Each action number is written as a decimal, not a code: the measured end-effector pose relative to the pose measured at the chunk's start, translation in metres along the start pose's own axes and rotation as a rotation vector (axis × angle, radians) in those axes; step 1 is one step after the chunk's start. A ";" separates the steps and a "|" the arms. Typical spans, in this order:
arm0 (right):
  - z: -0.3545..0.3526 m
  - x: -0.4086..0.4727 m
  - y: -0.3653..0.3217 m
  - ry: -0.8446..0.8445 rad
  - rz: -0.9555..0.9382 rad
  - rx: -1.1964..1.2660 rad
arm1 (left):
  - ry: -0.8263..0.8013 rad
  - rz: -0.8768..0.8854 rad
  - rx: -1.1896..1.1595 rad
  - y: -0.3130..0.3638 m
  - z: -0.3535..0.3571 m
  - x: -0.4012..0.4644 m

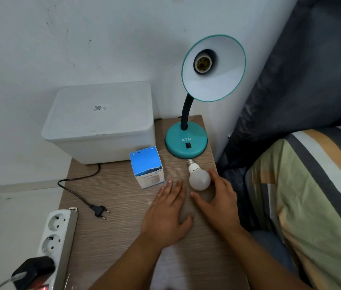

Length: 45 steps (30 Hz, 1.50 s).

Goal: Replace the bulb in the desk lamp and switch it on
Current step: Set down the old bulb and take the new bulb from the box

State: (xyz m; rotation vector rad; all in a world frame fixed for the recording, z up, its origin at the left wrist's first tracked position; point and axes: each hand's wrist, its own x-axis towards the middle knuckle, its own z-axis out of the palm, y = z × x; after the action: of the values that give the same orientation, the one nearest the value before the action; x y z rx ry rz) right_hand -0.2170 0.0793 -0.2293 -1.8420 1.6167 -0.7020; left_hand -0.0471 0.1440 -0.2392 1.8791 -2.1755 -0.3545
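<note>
Noting the bulb [199, 178] lying just ahead of my right hand [217, 197], screw cap pointing away; right fingers are cupping it loosely, left hand [168, 216] resting spread flat.

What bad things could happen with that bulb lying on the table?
The loose bulb lies on its side near the table's right edge; the right hand, cupped open beside it, might nudge it so it rolls off and breaks. Also, the lamp's socket is empty and its plug lies unplugged near the power strip; plugging in before the bulb is fitted could leave live contacts exposed.
</note>
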 end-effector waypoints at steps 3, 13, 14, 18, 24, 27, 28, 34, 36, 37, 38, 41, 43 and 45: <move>0.000 0.000 0.000 -0.010 -0.005 -0.008 | 0.000 -0.002 -0.008 0.000 0.000 0.000; -0.003 -0.006 0.001 -0.045 0.033 0.051 | -0.065 -0.024 -0.027 -0.001 -0.003 -0.004; -0.005 -0.007 0.000 -0.049 0.034 0.075 | -0.066 -0.031 -0.031 -0.001 -0.003 -0.006; -0.014 -0.014 -0.004 -0.024 0.052 0.127 | -0.062 -0.097 -0.084 -0.003 -0.009 -0.027; -0.027 -0.005 -0.034 0.031 -0.157 0.114 | 0.096 -0.358 -0.269 -0.015 -0.025 -0.060; -0.026 0.006 -0.059 0.010 -0.252 0.106 | 0.207 -0.502 -0.374 -0.020 -0.039 -0.059; -0.025 0.010 -0.066 -0.001 -0.285 0.096 | 0.241 -0.541 -0.407 -0.022 -0.043 -0.056; -0.009 0.035 -0.098 -0.165 -0.394 0.028 | 0.380 -0.605 -0.646 -0.036 -0.062 -0.023; -0.003 0.042 -0.102 -0.210 -0.393 0.034 | 0.394 -0.588 -0.691 -0.041 -0.066 -0.013; -0.001 0.045 -0.105 -0.227 -0.385 0.040 | 0.396 -0.581 -0.709 -0.042 -0.070 -0.009; 0.000 0.047 -0.108 -0.239 -0.378 0.046 | 0.399 -0.569 -0.722 -0.043 -0.073 -0.006; 0.004 0.051 -0.115 -0.257 -0.354 0.039 | 0.379 -0.540 -0.762 -0.050 -0.074 -0.001; 0.006 0.053 -0.117 -0.256 -0.352 0.033 | 0.354 -0.530 -0.797 -0.054 -0.072 -0.001; 0.007 0.053 -0.119 -0.248 -0.349 0.038 | 0.353 -0.532 -0.834 -0.057 -0.071 -0.001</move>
State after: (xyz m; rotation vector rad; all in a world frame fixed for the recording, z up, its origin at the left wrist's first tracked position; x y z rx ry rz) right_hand -0.1240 0.0383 -0.1481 -2.1138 1.1318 -0.6141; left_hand 0.0304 0.1351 -0.1918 1.7706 -1.0164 -0.8002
